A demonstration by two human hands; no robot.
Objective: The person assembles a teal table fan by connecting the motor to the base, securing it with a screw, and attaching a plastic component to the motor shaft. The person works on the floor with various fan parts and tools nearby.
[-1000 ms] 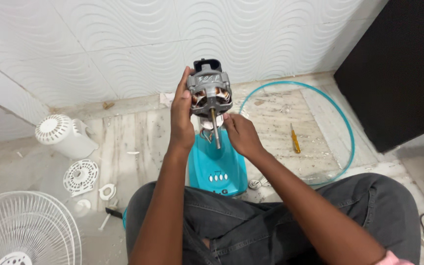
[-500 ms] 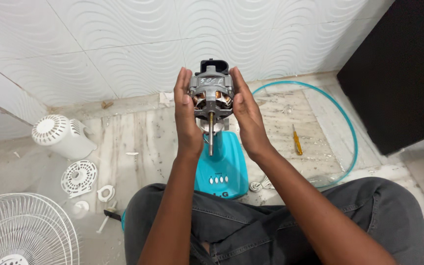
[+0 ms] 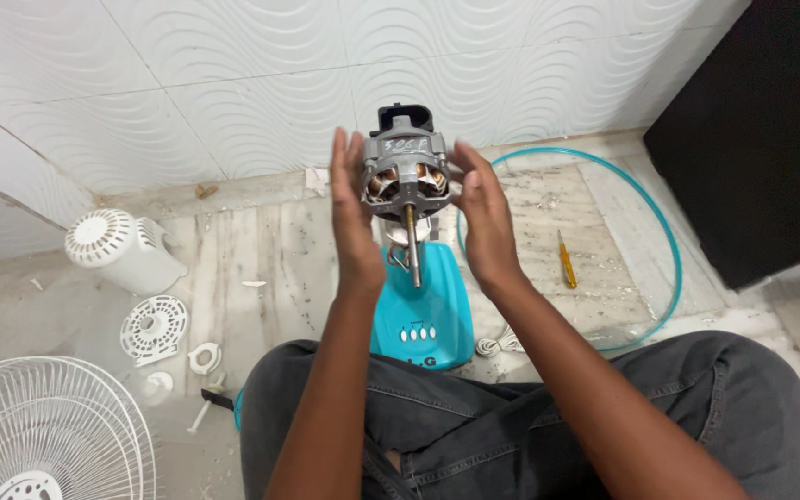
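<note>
A grey fan motor (image 3: pixel 407 171) with copper windings and a steel shaft (image 3: pixel 412 245) pointing down towards me stands on the neck of a teal fan base (image 3: pixel 423 315). A black box sits on top of the motor. My left hand (image 3: pixel 352 222) is held flat against the motor's left side, fingers straight and pointing up. My right hand (image 3: pixel 488 222) is flat on the motor's right side, its fingertips level with the housing. Neither hand is curled around the motor. My legs in dark jeans are crossed below the base.
On the marble floor lie a yellow screwdriver (image 3: pixel 566 259) and a teal hoop (image 3: pixel 664 241) to the right. A white motor cover (image 3: pixel 122 248), a round vented cap (image 3: pixel 153 329), small white parts (image 3: pixel 203 358) and a white fan guard (image 3: pixel 43 431) lie left. A black cabinet (image 3: pixel 761 120) stands right.
My right hand rose from under the motor to its right side. Both palms pressed the motor, then loosened and spread flat. The motor tilted slightly.
</note>
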